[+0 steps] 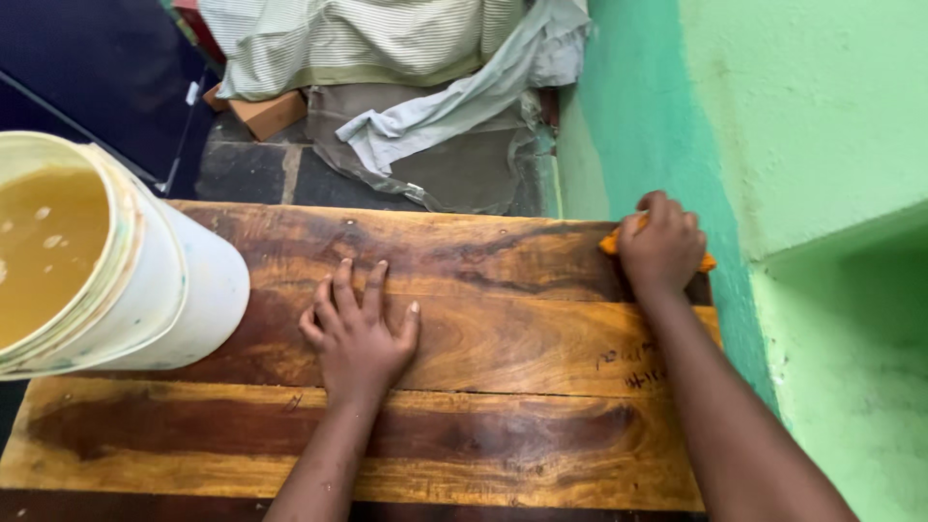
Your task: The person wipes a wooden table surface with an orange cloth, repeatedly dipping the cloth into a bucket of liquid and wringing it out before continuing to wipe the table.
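My left hand [358, 329] lies flat, palm down and fingers spread, on the middle of a glossy brown wooden tabletop [503, 425]. My right hand [662, 244] is closed over an orange cloth [611, 242] at the table's far right corner, next to the green wall. Only small bits of the cloth show on either side of the fist. The wood looks wet and shiny.
A white plastic bucket [184, 290] of murky yellow-brown water stands on the table's left end. A green wall [773, 126] with a recess borders the right side. Beyond the far edge, on a dark floor, lie striped cloth bundles [358, 43] and a brick [269, 112].
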